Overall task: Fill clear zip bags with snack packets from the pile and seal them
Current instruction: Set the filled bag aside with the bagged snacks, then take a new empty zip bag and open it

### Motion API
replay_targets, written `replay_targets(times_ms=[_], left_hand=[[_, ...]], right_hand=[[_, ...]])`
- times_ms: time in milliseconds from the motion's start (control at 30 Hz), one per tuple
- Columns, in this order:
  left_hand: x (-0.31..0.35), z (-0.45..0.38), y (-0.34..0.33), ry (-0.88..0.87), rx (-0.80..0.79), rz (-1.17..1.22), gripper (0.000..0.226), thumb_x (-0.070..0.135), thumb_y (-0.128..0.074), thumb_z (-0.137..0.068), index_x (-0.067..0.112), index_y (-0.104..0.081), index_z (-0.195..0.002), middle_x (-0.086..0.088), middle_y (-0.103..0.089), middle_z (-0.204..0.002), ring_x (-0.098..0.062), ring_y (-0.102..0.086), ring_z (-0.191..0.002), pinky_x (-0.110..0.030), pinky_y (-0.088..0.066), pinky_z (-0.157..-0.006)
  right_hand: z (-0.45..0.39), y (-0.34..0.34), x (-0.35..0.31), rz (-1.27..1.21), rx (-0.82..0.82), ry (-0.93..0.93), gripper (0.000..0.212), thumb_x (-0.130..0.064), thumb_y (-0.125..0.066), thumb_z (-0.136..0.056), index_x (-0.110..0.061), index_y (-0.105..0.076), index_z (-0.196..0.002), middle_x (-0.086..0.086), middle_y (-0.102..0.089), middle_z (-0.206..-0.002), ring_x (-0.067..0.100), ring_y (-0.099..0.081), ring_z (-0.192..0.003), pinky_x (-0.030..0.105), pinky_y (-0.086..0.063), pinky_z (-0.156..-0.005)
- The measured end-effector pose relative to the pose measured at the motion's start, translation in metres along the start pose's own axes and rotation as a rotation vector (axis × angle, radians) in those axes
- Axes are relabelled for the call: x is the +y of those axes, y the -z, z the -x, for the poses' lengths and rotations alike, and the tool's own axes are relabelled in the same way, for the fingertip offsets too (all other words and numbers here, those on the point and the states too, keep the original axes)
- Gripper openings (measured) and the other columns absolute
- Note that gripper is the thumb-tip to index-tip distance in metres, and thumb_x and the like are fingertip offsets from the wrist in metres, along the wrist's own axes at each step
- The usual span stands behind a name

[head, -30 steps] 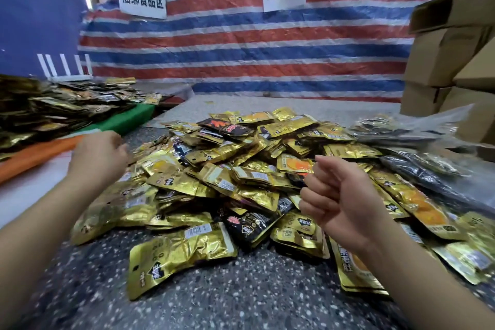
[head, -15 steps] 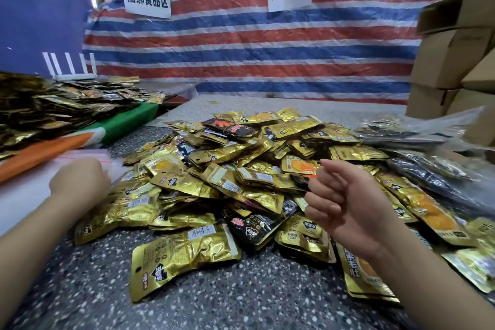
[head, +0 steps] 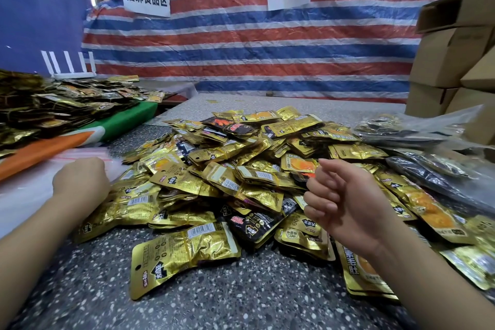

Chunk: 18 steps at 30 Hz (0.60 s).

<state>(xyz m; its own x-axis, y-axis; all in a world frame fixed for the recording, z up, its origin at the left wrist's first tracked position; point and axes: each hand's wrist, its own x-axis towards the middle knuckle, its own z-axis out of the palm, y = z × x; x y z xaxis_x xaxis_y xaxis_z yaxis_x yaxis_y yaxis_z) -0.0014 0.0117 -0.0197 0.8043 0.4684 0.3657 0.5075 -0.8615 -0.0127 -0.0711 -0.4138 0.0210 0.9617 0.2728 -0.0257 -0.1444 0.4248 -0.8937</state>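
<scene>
Left hand [head: 80, 182] reached the clear bags [head: 80, 154], fingers hidden; right hand [head: 345, 203] hovered over the packet pile [head: 227, 169], fingers loosely curled, empty.

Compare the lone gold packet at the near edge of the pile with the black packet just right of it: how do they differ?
The gold packet is shiny gold foil; the black packet is dark with red print. The gold packet lies mostly on bare table, apart from the heap; the black packet is tucked under neighbouring packets. The gold packet shows a white barcode label; none is visible on the black packet. Both lie flat, touched by neither hand.
</scene>
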Motion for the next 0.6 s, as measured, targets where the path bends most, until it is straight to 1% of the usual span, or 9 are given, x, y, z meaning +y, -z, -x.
replay_targets(times_ms=[67, 133, 233, 300, 333, 400, 467, 533, 600], left_hand=[[-0.002, -0.001, -0.001, -0.006, 0.027, 0.034, 0.017, 0.002, -0.056, -0.084, 0.011, -0.052, -0.070, -0.003, -0.045, -0.061, -0.027, -0.050, -0.065, -0.027, -0.035, -0.052], [-0.004, -0.001, -0.001, 0.003, 0.050, 0.062, 0.014, -0.002, -0.059, -0.080, 0.008, -0.052, -0.073, -0.005, -0.046, -0.062, -0.027, -0.051, -0.063, -0.027, -0.035, -0.050], [-0.005, 0.001, 0.001, 0.016, 0.072, 0.053, 0.018, 0.002, -0.067, -0.076, 0.008, -0.051, -0.081, -0.001, -0.043, -0.064, -0.026, -0.051, -0.064, -0.023, -0.032, -0.047], [-0.006, 0.002, 0.003, 0.026, 0.103, 0.101, 0.014, 0.007, -0.064, -0.081, 0.008, -0.051, -0.085, 0.000, -0.040, -0.064, -0.027, -0.050, -0.065, -0.023, -0.031, -0.048], [-0.007, 0.003, 0.003, 0.024, 0.122, 0.120, 0.013, 0.009, -0.062, -0.084, 0.008, -0.049, -0.084, 0.000, -0.039, -0.064, -0.028, -0.050, -0.066, -0.024, -0.032, -0.048], [-0.007, 0.005, 0.004, 0.012, 0.148, 0.124, 0.011, 0.008, -0.058, -0.086, 0.008, -0.048, -0.081, -0.001, -0.038, -0.064, -0.029, -0.049, -0.066, -0.025, -0.033, -0.049], [-0.005, 0.008, 0.006, 0.009, 0.164, 0.111, 0.007, 0.005, -0.056, -0.086, 0.006, -0.052, -0.080, -0.001, -0.037, -0.061, -0.029, -0.050, -0.064, -0.027, -0.033, -0.049], [-0.002, 0.010, 0.009, 0.008, 0.187, 0.117, 0.005, 0.004, -0.053, -0.088, 0.002, -0.056, -0.084, -0.007, -0.042, -0.063, -0.031, -0.051, -0.064, -0.030, -0.037, -0.051], [0.002, 0.011, 0.012, -0.025, 0.225, 0.142, 0.013, 0.000, -0.048, -0.091, -0.002, -0.060, -0.095, -0.018, -0.053, -0.071, -0.036, -0.056, -0.068, -0.034, -0.039, -0.052]], right_hand=[[0.000, 0.001, 0.000, 0.003, 0.003, -0.002, 0.039, -0.029, -0.053, -0.086, -0.020, -0.035, -0.054, -0.003, -0.021, -0.054, 0.012, -0.023, -0.044, 0.025, -0.027, -0.043], [0.001, 0.001, 0.000, 0.007, 0.005, -0.005, 0.038, -0.030, -0.054, -0.085, -0.019, -0.035, -0.054, -0.003, -0.022, -0.055, 0.012, -0.023, -0.044, 0.025, -0.028, -0.043], [0.000, 0.001, 0.000, 0.002, 0.011, -0.014, 0.039, -0.029, -0.053, -0.088, -0.020, -0.035, -0.054, -0.003, -0.022, -0.054, 0.012, -0.024, -0.044, 0.025, -0.028, -0.043], [0.000, 0.001, 0.000, 0.003, 0.013, -0.018, 0.040, -0.029, -0.051, -0.090, -0.020, -0.035, -0.054, -0.003, -0.022, -0.054, 0.012, -0.024, -0.044, 0.025, -0.029, -0.043], [0.000, 0.001, 0.000, 0.005, 0.014, -0.020, 0.040, -0.029, -0.052, -0.090, -0.020, -0.035, -0.054, -0.003, -0.022, -0.054, 0.012, -0.024, -0.044, 0.025, -0.029, -0.043], [-0.001, 0.002, 0.001, 0.008, 0.014, -0.023, 0.041, -0.029, -0.051, -0.091, -0.020, -0.035, -0.054, -0.003, -0.022, -0.054, 0.012, -0.024, -0.044, 0.025, -0.029, -0.043], [-0.002, 0.002, 0.001, 0.004, 0.015, -0.027, 0.042, -0.029, -0.050, -0.093, -0.020, -0.036, -0.054, -0.003, -0.023, -0.054, 0.012, -0.024, -0.044, 0.025, -0.029, -0.043], [-0.003, 0.002, 0.001, -0.002, 0.015, -0.029, 0.042, -0.029, -0.049, -0.094, -0.020, -0.036, -0.055, -0.003, -0.023, -0.054, 0.011, -0.025, -0.043, 0.025, -0.029, -0.043], [-0.003, 0.002, 0.001, -0.001, 0.016, -0.028, 0.043, -0.029, -0.049, -0.094, -0.020, -0.036, -0.054, -0.003, -0.023, -0.054, 0.011, -0.025, -0.043, 0.025, -0.029, -0.043]])
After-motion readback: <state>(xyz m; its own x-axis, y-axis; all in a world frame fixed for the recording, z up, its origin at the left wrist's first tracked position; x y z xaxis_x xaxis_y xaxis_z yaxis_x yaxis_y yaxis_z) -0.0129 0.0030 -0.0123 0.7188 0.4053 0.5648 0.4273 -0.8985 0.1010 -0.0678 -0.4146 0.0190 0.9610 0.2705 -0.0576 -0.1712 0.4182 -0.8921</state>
